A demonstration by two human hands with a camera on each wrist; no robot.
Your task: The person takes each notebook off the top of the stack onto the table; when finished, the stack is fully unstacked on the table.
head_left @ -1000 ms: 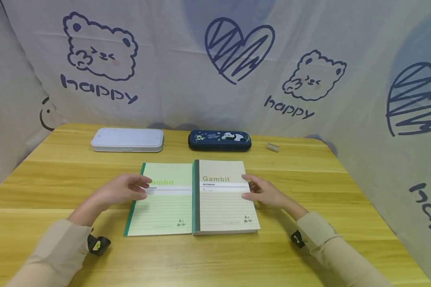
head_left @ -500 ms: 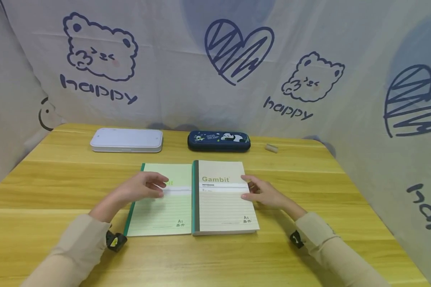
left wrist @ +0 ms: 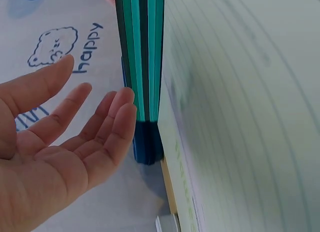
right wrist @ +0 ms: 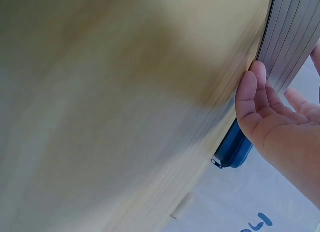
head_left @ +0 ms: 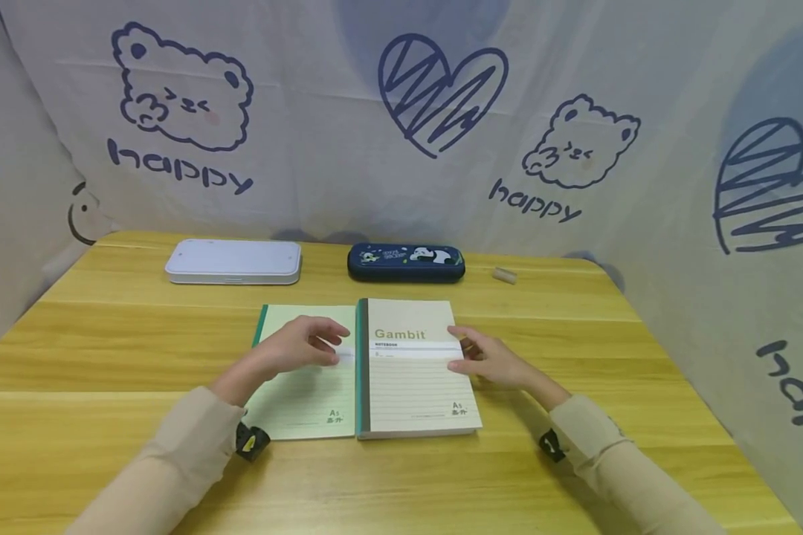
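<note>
Empty left hand is nearing the notebook stack from nine o'clock, flanking it with right hand at three, its grip unclear.

You have one notebook pile, one green notebook and two hands beside it, one table under it, and two cases and one stub behind it.

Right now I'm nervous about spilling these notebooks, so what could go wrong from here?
First, the notebook stack shows several layered spines in the left wrist view, so the books might slide apart if only some are picked up. Second, the left grip is over the pale green notebook beside the stack, so a low sweep could knock that notebook askew.
</note>
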